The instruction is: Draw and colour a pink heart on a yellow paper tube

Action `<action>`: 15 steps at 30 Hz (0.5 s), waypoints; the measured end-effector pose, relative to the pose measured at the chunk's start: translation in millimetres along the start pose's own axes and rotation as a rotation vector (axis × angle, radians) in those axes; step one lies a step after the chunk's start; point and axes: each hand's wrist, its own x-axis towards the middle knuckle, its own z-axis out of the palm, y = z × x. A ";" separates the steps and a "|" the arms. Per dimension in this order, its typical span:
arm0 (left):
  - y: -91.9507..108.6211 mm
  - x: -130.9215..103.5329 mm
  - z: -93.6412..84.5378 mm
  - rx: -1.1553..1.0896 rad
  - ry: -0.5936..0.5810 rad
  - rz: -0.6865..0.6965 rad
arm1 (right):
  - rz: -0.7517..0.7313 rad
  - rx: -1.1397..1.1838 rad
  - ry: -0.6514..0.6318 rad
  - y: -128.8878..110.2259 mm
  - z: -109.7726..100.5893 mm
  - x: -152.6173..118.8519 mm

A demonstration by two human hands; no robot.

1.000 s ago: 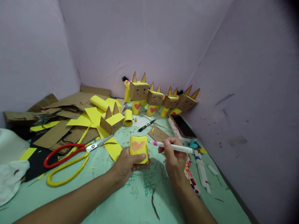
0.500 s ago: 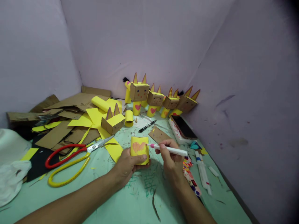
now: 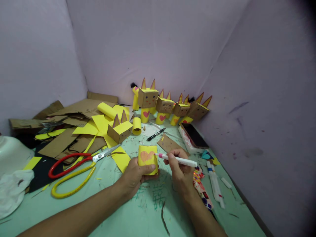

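A yellow paper tube (image 3: 150, 168) with an orange heart on its front is upright in my left hand (image 3: 134, 176), the thumb pressed across its lower front. My right hand (image 3: 181, 171) grips a white marker (image 3: 182, 160) with a pink end, its tip at the tube's right upper side beside the heart. Beyond the hands lie a black pen (image 3: 156, 134), a short yellow roll (image 3: 136, 126) and a cardboard box head (image 3: 119, 131) with two pointed horns.
Several horned cardboard figures (image 3: 148, 98) stand by the back wall. Red-and-yellow-handled scissors (image 3: 92, 159), cardboard scraps (image 3: 59, 140) and a white cloth (image 3: 14, 191) are at left. A phone (image 3: 195, 135) and white markers (image 3: 216, 186) are at right.
The marker tip has shifted slightly left, onto the tube beside the heart. My left hand still holds the tube in nearly the same place.
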 end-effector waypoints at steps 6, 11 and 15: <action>-0.4 -0.2 -0.8 0.011 0.000 -0.011 | 0.026 -0.024 -0.033 -2.5 -2.7 -4.1; -0.1 -1.7 0.9 -0.009 -0.012 -0.010 | -0.018 -0.038 0.040 0.5 -1.1 -5.4; -2.0 -0.4 1.0 -0.029 0.003 0.009 | -0.031 -0.055 -0.010 8.6 -2.0 -4.1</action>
